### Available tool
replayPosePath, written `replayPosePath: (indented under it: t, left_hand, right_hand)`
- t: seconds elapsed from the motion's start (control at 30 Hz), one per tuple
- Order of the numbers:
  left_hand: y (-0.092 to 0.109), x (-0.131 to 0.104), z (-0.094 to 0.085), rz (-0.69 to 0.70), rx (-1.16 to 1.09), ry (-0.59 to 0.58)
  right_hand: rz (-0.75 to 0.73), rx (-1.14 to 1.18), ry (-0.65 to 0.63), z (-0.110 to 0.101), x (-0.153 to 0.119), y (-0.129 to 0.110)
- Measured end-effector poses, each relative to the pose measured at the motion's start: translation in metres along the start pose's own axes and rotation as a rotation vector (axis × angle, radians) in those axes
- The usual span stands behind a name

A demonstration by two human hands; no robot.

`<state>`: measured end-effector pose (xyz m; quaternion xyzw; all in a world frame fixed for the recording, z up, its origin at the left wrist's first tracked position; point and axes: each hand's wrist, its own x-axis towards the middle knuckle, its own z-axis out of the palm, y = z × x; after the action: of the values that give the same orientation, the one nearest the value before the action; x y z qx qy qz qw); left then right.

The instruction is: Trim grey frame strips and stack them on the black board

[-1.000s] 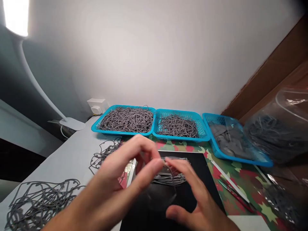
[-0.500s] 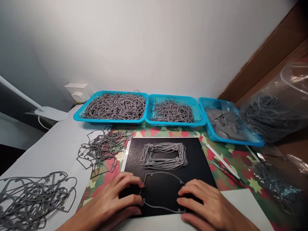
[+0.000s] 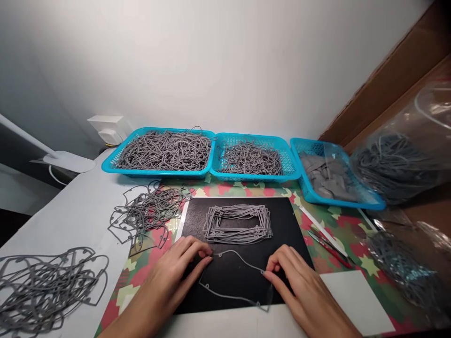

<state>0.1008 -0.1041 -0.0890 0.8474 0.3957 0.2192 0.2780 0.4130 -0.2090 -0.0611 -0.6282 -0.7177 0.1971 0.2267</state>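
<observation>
A thin grey rubber gasket (image 3: 232,297), a loop with small eyelets, spans the gap between my hands over the black mat (image 3: 296,225). My left hand (image 3: 183,263) pinches its upper left corner between thumb and fingers. At the loop's right side, my right hand (image 3: 291,274) is closed with thumb and forefinger on the edge near an eyelet. The lower part of the loop hangs or lies close to the mat; I cannot tell which. Just beyond it lies a stack of similar gaskets (image 3: 237,239), roughly rectangular.
Blue baskets (image 3: 158,175) of grey gaskets line the wall. Two loose gasket heaps (image 3: 52,291) lie at left. On the right are red-handled scissors (image 3: 334,253), a white strip (image 3: 322,230), a white sheet (image 3: 355,300) and clear plastic bags (image 3: 398,159) of grey parts.
Both hands have gone from resting flat with fingers spread to pinching the gasket's edge. The loop's upper edge has bent and its outline has shifted. The view has tilted slightly.
</observation>
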Motion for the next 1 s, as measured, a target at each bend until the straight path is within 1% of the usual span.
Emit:
replayPosePath:
  t: [0.07,0.13,0.23,0.33,0.43,0.53,0.63,0.77,0.83,0.93,1.0]
  left_hand:
    - [0.003,0.000,0.002,0.032,0.030,0.012]
    - [0.007,0.001,-0.001,0.063,0.049,0.048]
    - [0.015,0.008,-0.012,0.006,-0.015,0.057]
    - [0.022,0.025,-0.028,-0.069,-0.085,0.067]
    - [0.025,0.046,-0.039,-0.074,-0.113,0.139]
    - [0.025,0.065,-0.043,-0.090,-0.154,0.160]
    - [0.022,0.078,-0.041,-0.125,-0.176,0.143]
    - [0.011,0.084,-0.034,-0.141,-0.167,0.150]
    - [-0.001,0.081,-0.037,-0.151,-0.151,0.175]
    - [-0.028,0.068,-0.055,-0.156,-0.049,0.233]
    - [-0.052,0.056,-0.072,-0.137,0.133,0.267]
  right_hand:
    - [-0.021,0.015,-0.012,-0.005,0.003,-0.004]
    - [0.015,0.072,-0.017,-0.011,0.007,-0.005]
    - [0.108,0.172,0.009,-0.023,0.019,-0.003]
    - [0.090,0.227,0.041,-0.036,0.043,-0.001]
    - [0.037,0.251,0.062,-0.046,0.072,0.001]
    - [0.020,0.250,0.095,-0.047,0.096,0.006]
    - [0.005,0.240,0.126,-0.038,0.109,0.014]
    - [0.001,0.205,0.181,-0.024,0.110,0.025]
    - [0.016,0.178,0.222,-0.022,0.105,0.030]
    - [0.053,0.139,0.312,-0.024,0.098,0.039]
    - [0.063,0.122,0.358,-0.026,0.095,0.044]
